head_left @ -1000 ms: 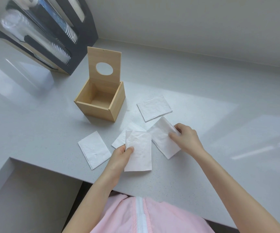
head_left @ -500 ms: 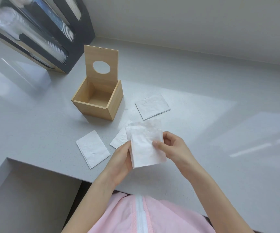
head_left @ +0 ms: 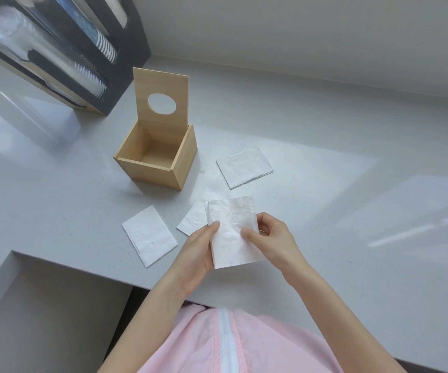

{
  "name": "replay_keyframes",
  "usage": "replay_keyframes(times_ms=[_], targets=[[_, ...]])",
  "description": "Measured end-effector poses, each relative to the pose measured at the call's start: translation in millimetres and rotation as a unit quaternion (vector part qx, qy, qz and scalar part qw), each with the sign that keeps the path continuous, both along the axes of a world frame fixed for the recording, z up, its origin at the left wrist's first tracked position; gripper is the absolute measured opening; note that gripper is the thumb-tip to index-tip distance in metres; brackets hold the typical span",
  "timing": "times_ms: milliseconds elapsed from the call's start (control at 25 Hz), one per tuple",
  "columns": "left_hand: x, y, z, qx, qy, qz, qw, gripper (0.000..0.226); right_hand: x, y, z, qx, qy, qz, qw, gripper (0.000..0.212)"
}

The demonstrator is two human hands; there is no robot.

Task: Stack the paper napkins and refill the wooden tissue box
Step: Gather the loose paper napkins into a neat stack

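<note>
Above the counter [head_left: 352, 184], napkins [head_left: 233, 232] pinched between left hand [head_left: 198, 251] – right hand [head_left: 268, 238]

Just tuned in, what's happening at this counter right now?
A person is gathering paper napkins. Both the left hand and the right hand hold a small stack of napkins above the counter. Three more napkins lie loose on the counter: one at left, one partly under the stack, one farther back. The wooden tissue box stands open and empty, lid upright.

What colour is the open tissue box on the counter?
Light natural wood, a pale tan: the tissue box, seen clearly in the head view.
</note>
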State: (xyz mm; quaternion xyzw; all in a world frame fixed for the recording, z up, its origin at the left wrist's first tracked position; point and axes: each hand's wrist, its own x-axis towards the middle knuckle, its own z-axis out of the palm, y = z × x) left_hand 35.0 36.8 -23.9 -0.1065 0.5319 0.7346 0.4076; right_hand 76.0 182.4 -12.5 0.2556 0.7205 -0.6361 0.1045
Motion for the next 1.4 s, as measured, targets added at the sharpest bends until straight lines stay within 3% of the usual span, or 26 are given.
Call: replay_keyframes(times_ms=[400, 520, 640, 760, 920, 1240, 1400], targets=[[-3.7, -18.9, -0.6, -0.053, -0.003, 0.023, 0.998, 0.027, -9.2, -19.3, -8.6, 0.025, -0.019, 0.015, 0.999, 0.009], [-13.6, -33.1, 3.7, -0.046, 0.002, 0.040, 0.998, 0.026, -21.1, -25.0, -7.2, 0.029, -0.025, -0.026, 0.999, 0.011], [-23.8, -49.1, 8.7, -0.047, -0.001, 0.061, 0.997, 0.024, -36.5, -28.3, -7.5, 0.140, -0.023, -0.021, 0.990, 0.029], [-32.0, -64.0, 11.7, -0.055, 0.006, 0.064, 0.996, 0.025, -53.6, -35.1, -17.8, 0.282, -0.056, 0.065, 0.956, 0.048], [-38.4, -81.0, 11.6, -0.067, 0.004, 0.057, 0.996, 0.026, -69.2, -46.6, -27.1, 0.381, -0.069, 0.096, 0.917, 0.052], [-42.8, -94.6, 7.9, -0.078, -0.005, 0.064, 0.995, 0.023, -71.2, -57.6, -23.7, 0.384, -0.071, 0.094, 0.916, 0.007], [-44.8, -97.9, 8.9, -0.078, 0.005, 0.070, 0.994, 0.023, -67.3, -63.4, -24.7, 0.303, -0.017, 0.022, 0.953, 0.023]])
